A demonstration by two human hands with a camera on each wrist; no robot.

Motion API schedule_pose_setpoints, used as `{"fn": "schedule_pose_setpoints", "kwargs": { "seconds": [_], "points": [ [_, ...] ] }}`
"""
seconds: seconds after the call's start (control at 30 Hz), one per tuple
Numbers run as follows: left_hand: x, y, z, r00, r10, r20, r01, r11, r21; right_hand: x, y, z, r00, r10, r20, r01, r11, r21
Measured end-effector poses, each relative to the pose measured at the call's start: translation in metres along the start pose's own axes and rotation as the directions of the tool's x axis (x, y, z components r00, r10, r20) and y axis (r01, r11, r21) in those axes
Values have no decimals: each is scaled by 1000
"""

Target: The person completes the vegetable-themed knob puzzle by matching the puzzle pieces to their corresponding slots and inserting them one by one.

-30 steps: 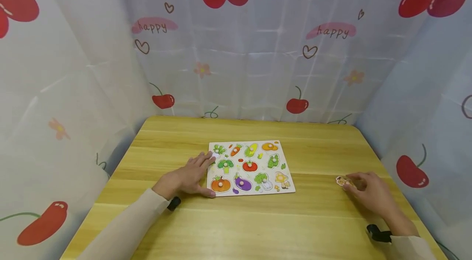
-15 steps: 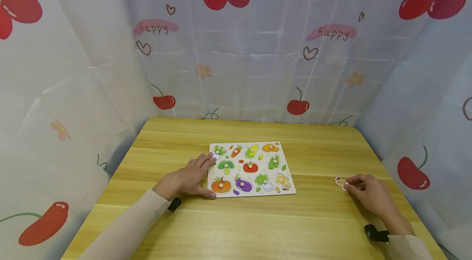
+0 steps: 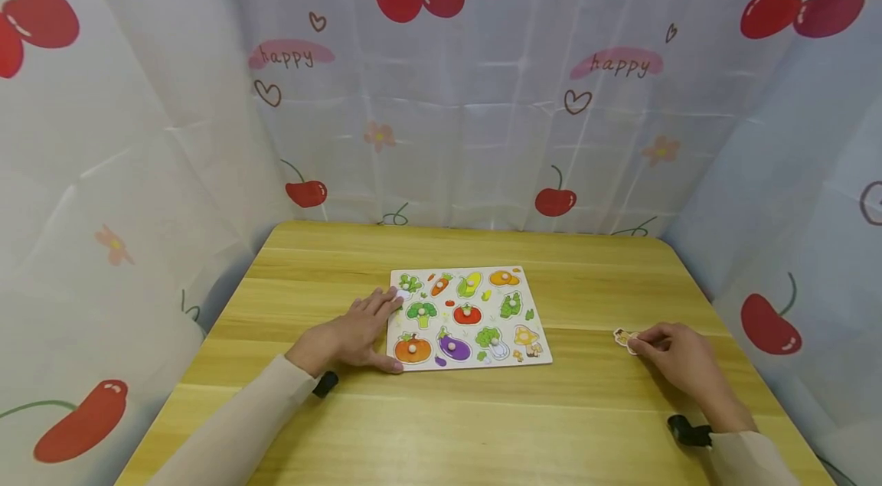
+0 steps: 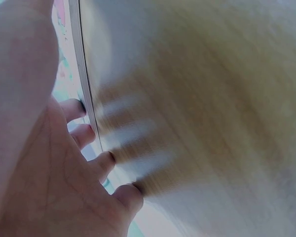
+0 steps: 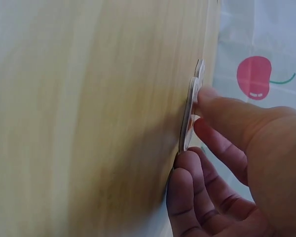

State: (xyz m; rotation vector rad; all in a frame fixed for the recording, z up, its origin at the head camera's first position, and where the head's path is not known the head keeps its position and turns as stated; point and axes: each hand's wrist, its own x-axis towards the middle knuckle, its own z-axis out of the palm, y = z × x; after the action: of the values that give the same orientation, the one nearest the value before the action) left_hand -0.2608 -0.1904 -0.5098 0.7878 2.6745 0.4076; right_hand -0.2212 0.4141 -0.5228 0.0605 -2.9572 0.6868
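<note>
A white puzzle board (image 3: 434,329) with knobbed vegetable pieces lies on the table, printed with a pumpkin (image 3: 412,350), an eggplant (image 3: 453,345) and others. At its lower right, the mushroom picture (image 3: 527,340) shows no knob. My left hand (image 3: 354,329) rests at the board's left edge, fingers spread over the rim and thumb at the near corner; the left wrist view shows the fingertips along the board's side. Well to the right of the board, my right hand (image 3: 682,363) pinches a small flat puzzle piece (image 3: 623,340), yellow-brown with a white outline. Its thumb (image 5: 227,108) presses the printed face.
The wooden table (image 3: 441,425) has rounded far corners. A curtain (image 3: 441,111) printed with cherries stands behind it and along both sides. Black wrist straps (image 3: 689,431) sit by the light sleeves.
My right hand has moved a little to the left with the puzzle piece between its fingers. The left hand and the board have stayed where they were.
</note>
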Motion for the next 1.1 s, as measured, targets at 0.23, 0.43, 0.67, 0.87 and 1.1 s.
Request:
{"fn": "schedule_pose_setpoints", "kwargs": {
  "seconds": [0.23,0.43,0.67,0.87,1.1],
  "points": [
    [-1,-6,2,999,36,-9,-36,998,-45,1,-11,7,999,-29,-43,29,1000,-1],
    [-2,-2,-1,1000,17,-1,-17,999,-35,3,-25,14,996,-52,-67,53,998,15],
    [0,0,-1,1000,1,-5,-1,1000,-1,6,-50,18,990,-117,-77,119,993,21],
    [0,0,-2,1000,5,-9,-5,1000,-4,12,-76,25,981,-184,-65,188,981,54],
    [3,-4,2,1000,12,-9,-12,1000,5,15,-107,39,968,-250,0,249,965,85]
  ]
}}
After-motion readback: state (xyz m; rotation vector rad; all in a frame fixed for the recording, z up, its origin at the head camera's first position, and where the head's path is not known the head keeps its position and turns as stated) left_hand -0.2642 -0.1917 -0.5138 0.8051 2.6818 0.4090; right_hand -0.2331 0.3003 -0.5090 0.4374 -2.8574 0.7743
